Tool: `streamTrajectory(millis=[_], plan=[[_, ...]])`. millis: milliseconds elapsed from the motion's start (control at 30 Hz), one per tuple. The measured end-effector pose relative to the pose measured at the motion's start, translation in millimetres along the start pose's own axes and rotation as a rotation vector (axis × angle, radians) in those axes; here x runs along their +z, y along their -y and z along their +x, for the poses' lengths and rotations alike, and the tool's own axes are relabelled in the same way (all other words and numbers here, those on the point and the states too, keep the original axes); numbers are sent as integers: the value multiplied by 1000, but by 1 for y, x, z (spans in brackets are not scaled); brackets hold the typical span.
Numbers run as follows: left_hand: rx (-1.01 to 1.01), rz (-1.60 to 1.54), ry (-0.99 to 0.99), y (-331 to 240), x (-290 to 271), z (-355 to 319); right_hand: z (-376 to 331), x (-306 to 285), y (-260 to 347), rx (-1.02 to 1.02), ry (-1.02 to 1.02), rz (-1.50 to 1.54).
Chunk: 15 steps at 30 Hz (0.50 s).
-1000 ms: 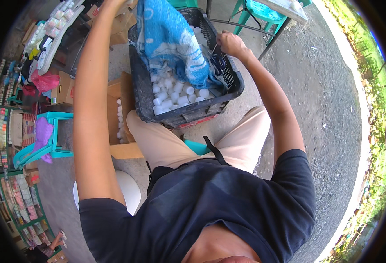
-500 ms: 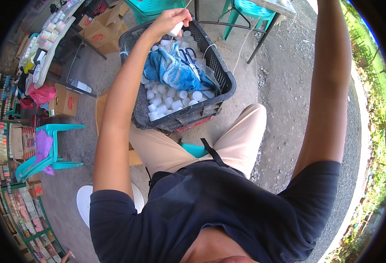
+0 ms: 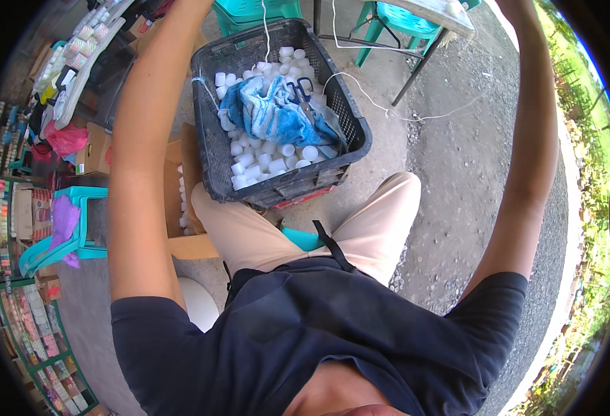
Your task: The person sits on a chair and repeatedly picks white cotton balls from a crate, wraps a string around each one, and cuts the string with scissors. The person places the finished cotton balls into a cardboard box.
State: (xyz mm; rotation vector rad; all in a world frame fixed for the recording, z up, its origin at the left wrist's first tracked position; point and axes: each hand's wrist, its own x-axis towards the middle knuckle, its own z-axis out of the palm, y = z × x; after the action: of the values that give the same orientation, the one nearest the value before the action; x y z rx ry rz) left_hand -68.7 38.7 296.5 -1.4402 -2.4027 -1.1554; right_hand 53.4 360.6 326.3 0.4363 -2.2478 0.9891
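Both my arms reach up past the top edge of the view, so neither my left hand nor my right hand shows. Before me stands a black plastic crate [image 3: 360, 132] holding many small white cylinders [image 3: 277, 165], perhaps spools of thread or small jars. On top of them lies a crumpled blue-and-white towel [image 3: 270, 111], with dark-handled scissors [image 3: 305, 89] beside it. A white cord [image 3: 267, 35] hangs from above into the crate. Another cord [image 3: 367, 93] crosses the crate's right rim onto the ground.
Beyond the crate are a table [image 3: 416, 14] and green plastic stools [image 3: 395, 28]. To my left stand a cardboard box [image 3: 187, 246], a green chair [image 3: 90, 215] with purple cloth, and a cluttered table [image 3: 110, 41]. Gravel [image 3: 450, 139] runs along my right.
My left hand, which held a small white cylinder over the crate, has risen out of view. My left arm has swung left. The cord at right has shifted and lies further across the ground.
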Motion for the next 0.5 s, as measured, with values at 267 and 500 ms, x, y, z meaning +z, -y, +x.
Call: streamTrajectory(millis=[267,500], plan=[[-53,-15,195,34,8,-12,-25,112,16,344,37,690],[-361,-570,358,87,55,-135,-106,25,-111,411,-149,355]])
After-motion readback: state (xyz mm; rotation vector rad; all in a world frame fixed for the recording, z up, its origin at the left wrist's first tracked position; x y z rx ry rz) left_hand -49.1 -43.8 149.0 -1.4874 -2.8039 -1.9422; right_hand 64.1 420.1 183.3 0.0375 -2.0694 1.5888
